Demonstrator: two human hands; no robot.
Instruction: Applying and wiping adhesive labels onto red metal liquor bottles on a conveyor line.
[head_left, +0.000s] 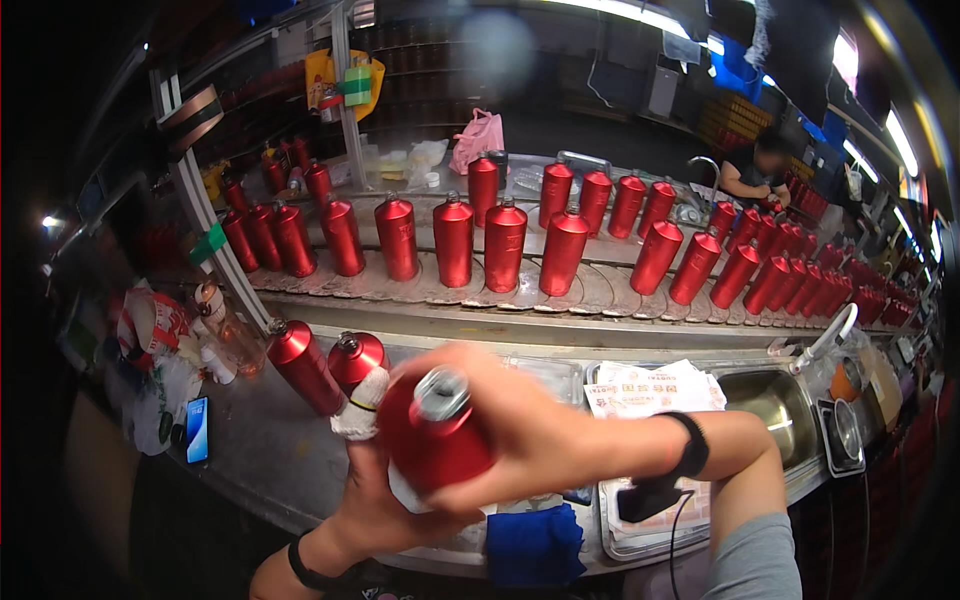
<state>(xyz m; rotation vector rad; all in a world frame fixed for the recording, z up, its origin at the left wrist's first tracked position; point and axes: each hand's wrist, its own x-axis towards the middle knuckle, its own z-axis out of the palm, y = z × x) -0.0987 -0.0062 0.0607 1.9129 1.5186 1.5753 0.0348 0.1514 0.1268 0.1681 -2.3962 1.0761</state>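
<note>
Right hand (530,415) gripped red bottle (435,440); left hand (375,505) supported it, finger closure hidden; two similar bottles (305,368) stood beyond left hand.

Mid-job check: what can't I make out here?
Head view:
Held glossy red metal bottle: base, behind its own body.
Left hand: some fingers, behind that bottle.
Right hand: finger detail, motion blur.
Distant red bottles: count, too small and overlapping.
Grey fabric sleeve: upper end, cut by lower edge.
</note>
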